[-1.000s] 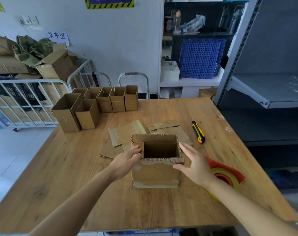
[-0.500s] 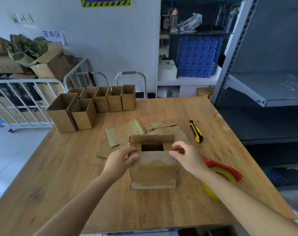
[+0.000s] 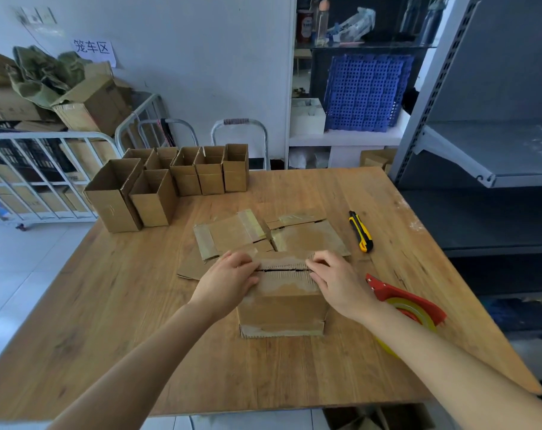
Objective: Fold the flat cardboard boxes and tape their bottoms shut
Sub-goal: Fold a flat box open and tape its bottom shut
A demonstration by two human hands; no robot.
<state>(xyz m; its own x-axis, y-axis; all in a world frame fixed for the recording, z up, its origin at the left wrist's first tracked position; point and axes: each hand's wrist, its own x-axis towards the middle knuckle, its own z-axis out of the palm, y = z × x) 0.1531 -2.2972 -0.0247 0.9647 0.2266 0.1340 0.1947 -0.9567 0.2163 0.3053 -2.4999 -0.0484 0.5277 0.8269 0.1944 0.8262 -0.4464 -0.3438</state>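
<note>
1. A second ago the box (image 3: 282,308) stood open at the top, with one hand against each side wall. Now its two long flaps (image 3: 283,276) are folded down and meet, with only a thin dark slit between them, and both hands have climbed onto the top.
2. The box sits near the middle of the wooden counter (image 3: 133,305). Flat cardboard (image 3: 307,238) lies just behind it, and a group of folded boxes (image 3: 183,178) stands open-topped at the far left corner.
3. A yellow-and-black utility knife (image 3: 360,231) lies to the right of the flat pieces. A red tape dispenser (image 3: 406,301) rests near the right forearm.
4. Around the counter are a grey metal shelf (image 3: 496,150) on the right, a blue perforated crate (image 3: 369,91) on a white ledge, and a white cage trolley (image 3: 31,181) stacked with cartons on the left.
5. The left hand (image 3: 229,279) covers the left end of the flaps, with its fingers bent over them. The right hand (image 3: 338,283) curls its fingertips onto the right end of the seam. Together they hold the flaps closed – the thumbs seem tucked at the box's sides, though that is hard to see.
</note>
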